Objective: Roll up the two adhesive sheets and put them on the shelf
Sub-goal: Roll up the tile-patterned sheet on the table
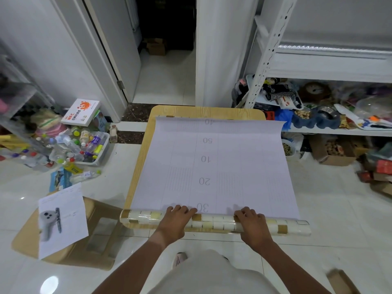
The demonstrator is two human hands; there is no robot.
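Note:
An adhesive sheet [214,164] lies backing side up on a small wooden table [140,158], its pale lilac grid printed with numbers. Its near end is wound into a roll [214,223] with a cream and tan tile pattern, lying along the table's near edge. My left hand [177,219] rests on top of the roll left of the middle, fingers curled over it. My right hand [251,221] lies on the roll right of the middle in the same way. A second sheet seems to peek out under the far end [169,116]. The white metal shelf [331,66] stands at the right.
The shelf's lower levels [339,130] hold pet bowls, bags and clutter. A basket of bottles [93,145] and a box sit on the floor at left. A cardboard box with a printed paper [61,217] lies left of the table. An open doorway is straight ahead.

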